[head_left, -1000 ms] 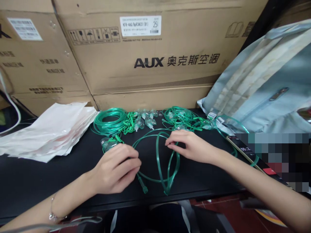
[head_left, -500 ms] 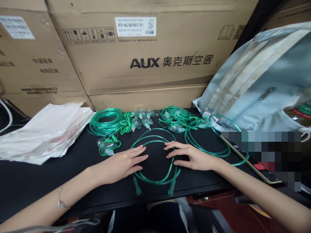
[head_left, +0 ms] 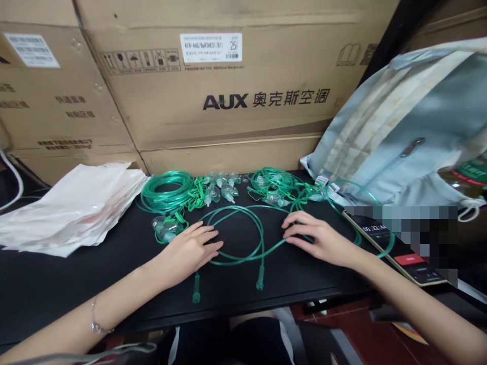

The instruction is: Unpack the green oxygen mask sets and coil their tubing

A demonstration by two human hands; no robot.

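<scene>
A loosely looped length of green oxygen tubing (head_left: pixel 247 261) lies on the black table between my hands. Two connector ends point toward the front edge, a left connector (head_left: pixel 196 290) and a right connector (head_left: pixel 260 280). My left hand (head_left: pixel 190 248) rests palm down over the loop's left side, fingers spread. On the right, my right hand (head_left: pixel 317 235) has its fingers outstretched and apart, their tips touching a strand drawn out to that side. A clear mask with a green strap (head_left: pixel 164 228) lies just beyond my left hand, partly covered by it.
Behind are a thick tubing coil (head_left: pixel 165 182), several clear masks (head_left: pixel 228 191) and tangled tubing with masks (head_left: pixel 274 180). White plastic bags (head_left: pixel 72 208) are stacked at left. Cardboard boxes (head_left: pixel 228 126) line the back. A phone (head_left: pixel 409 261) and light-blue backpack (head_left: pixel 388 132) are at right.
My right hand has moved right, drawing part of the tubing outward. My left hand has shifted slightly left. The loop's shape has changed, and its connector ends have moved left.
</scene>
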